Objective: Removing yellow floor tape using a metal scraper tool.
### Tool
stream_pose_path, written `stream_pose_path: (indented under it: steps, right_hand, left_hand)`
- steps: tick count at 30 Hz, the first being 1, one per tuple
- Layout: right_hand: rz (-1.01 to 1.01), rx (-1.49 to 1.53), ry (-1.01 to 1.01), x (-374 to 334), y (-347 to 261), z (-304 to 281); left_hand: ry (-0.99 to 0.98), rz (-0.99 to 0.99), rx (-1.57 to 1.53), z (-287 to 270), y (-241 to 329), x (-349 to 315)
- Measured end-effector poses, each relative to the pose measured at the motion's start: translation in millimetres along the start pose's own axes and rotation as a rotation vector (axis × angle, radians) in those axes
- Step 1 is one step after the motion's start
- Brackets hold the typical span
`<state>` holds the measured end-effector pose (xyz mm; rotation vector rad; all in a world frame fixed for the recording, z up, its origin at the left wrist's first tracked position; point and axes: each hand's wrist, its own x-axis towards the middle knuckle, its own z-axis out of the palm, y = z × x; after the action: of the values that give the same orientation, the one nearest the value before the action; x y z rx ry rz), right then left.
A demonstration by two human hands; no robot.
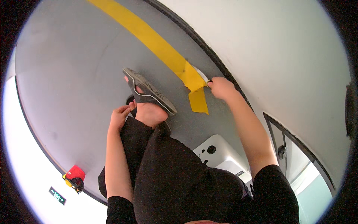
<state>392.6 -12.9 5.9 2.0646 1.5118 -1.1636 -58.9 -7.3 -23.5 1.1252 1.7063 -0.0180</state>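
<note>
My right hand (222, 88) is closed round the dark handle of a knife (201, 72). The pale blade lies low against the floor, along the edge of a yellow floor tape (160, 48). Beside the blade the tape's end is creased and folded over, and a short flap (198, 101) points back toward me. My left hand (121, 114) is next to my foot in a grey sandal (149, 89), fingertips pinched together. Whether anything small is between them is too hard to see. My legs are crossed in dark trousers.
Close to my right leg stands a white box-like object (223, 153) with round dark holes. The wall's dark skirting (201, 41) runs just beyond my right hand, with a framed door at the right. Red and yellow items (74, 177) lie by the left wall, near a green exit sign (57, 196).
</note>
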Motion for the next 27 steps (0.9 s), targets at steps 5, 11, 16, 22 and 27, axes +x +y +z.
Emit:
stream_pose_path:
  steps: [5,11,16,22,27]
  right_hand:
    - [0.003,-0.102,0.047,2,-14,-12]
    - [-0.017,-0.075,0.124,-9,-6,-12]
    - [0.029,-0.119,0.353,-56,-16,-13]
    - [-0.149,0.398,0.186,-103,-49,51]
    - [0.21,1.3,-0.615,-104,-61,106]
  left_hand:
    - [-0.061,-0.05,-0.067,4,-2,10]
    - [-0.067,-0.007,-0.107,6,-13,14]
    - [-0.012,-0.063,-0.048,4,-6,10]
    - [-0.034,0.003,-0.034,4,-15,16]
    - [-0.027,0.026,-0.008,10,-13,17]
